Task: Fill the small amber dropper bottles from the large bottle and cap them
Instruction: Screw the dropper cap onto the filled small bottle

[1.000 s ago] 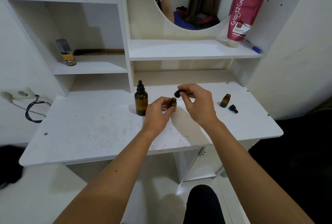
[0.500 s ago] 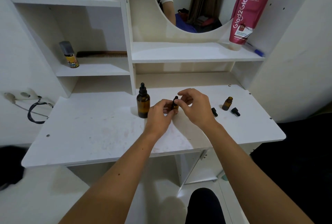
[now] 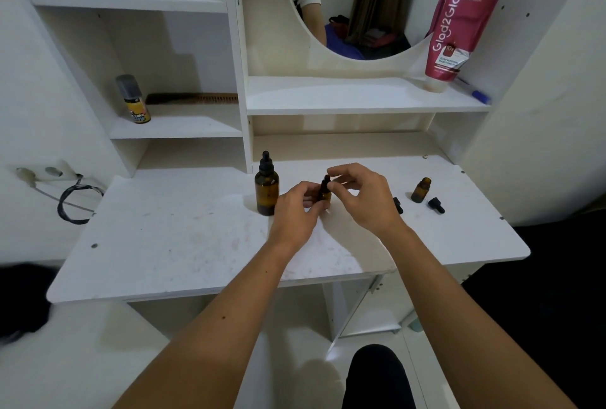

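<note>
Head view: a small bottle [image 3: 325, 196] is gripped by the left hand [image 3: 296, 208] on the desk [image 3: 183, 244]; its cap [image 3: 325, 181] is pinched by the right hand [image 3: 364, 195]. Spillage could be caused by cross-threading.

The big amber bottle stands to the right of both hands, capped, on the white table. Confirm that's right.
Not quite. The head view shows the big amber bottle to the left of both hands, beside the left hand, not to the right of the right hand. It is capped and stands on the white table.
</note>
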